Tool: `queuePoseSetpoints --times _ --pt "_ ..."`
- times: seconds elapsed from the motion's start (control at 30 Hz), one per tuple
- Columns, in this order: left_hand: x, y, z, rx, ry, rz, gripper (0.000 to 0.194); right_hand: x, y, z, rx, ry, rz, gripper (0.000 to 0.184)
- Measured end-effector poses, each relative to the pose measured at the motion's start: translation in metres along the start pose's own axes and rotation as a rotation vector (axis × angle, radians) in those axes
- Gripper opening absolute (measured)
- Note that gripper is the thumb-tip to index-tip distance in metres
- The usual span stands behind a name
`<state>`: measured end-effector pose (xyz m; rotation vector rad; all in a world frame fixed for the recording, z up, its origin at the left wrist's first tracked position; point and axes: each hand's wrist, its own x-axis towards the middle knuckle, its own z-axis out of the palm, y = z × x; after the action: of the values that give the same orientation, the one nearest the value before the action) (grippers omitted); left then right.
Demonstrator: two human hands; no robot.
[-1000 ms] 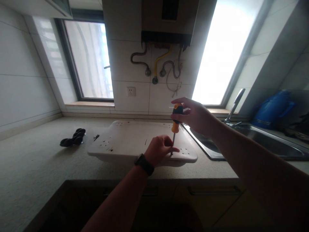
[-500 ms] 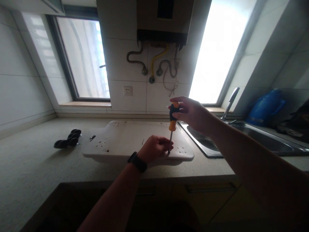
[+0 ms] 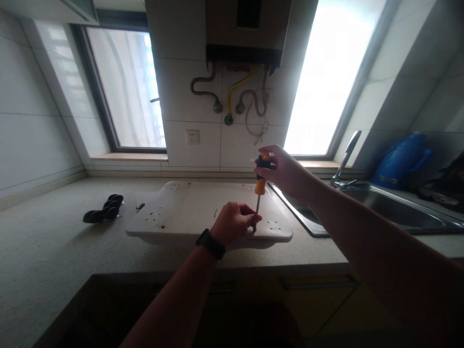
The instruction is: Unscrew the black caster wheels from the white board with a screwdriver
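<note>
My right hand (image 3: 277, 166) is wrapped round the yellow-and-black handle of a screwdriver (image 3: 260, 186), held upright with its metal shaft pointing down. Low on that shaft, the thumb and fingers of my left hand (image 3: 237, 221) are pinched together, with a black watch on the wrist. The tip meets a small dark screw (image 3: 254, 229) at the front right edge of a white plastic panel (image 3: 192, 208). This panel lies flat on the counter, with groups of small holes near its corners. My fingers partly hide the shaft's lower end.
Several black round wheel-like pieces (image 3: 104, 210) rest on the counter (image 3: 54, 241) left of the panel. To the right are a steel sink (image 3: 384, 208) with a tap (image 3: 342, 162) and a blue jug (image 3: 402, 159). A water heater (image 3: 248, 29) with pipes hangs on the wall.
My right hand has turned slightly on the screwdriver handle, its fingers shifting grip. The left fingertips have moved slightly closer round the shaft. The panel stays in place.
</note>
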<state>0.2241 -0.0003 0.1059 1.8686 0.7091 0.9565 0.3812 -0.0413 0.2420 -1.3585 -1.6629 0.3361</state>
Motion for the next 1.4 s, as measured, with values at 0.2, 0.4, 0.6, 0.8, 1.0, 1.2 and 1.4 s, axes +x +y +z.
queuePoseSetpoints --times 0.2,0.4,0.6,0.8,1.0,1.2,1.4 --pt "0.002 -0.004 -0.004 -0.042 -0.041 0.071 0.036 0.011 0.017 0.004 0.105 0.057 -0.044 0.050" --pt "-0.005 -0.008 -0.010 0.078 -0.114 0.140 0.043 0.010 0.024 -0.007 0.243 0.126 -0.049 0.048" --pt "-0.012 0.000 -0.014 0.346 -0.224 0.318 0.025 -0.016 0.027 -0.037 0.328 0.243 -0.015 0.043" --pt "-0.007 -0.002 -0.016 0.361 -0.243 0.339 0.013 -0.036 0.041 -0.042 0.384 0.253 0.038 0.044" --pt "-0.010 0.001 -0.010 0.463 -0.123 0.251 0.020 -0.038 0.044 -0.036 0.413 0.250 0.022 0.042" --pt "-0.011 0.001 -0.010 0.409 -0.086 0.179 0.029 -0.035 0.039 -0.034 0.349 0.322 -0.036 0.042" --pt "-0.013 0.002 -0.015 0.259 -0.062 0.135 0.028 -0.026 0.035 -0.025 0.280 0.337 -0.114 0.040"
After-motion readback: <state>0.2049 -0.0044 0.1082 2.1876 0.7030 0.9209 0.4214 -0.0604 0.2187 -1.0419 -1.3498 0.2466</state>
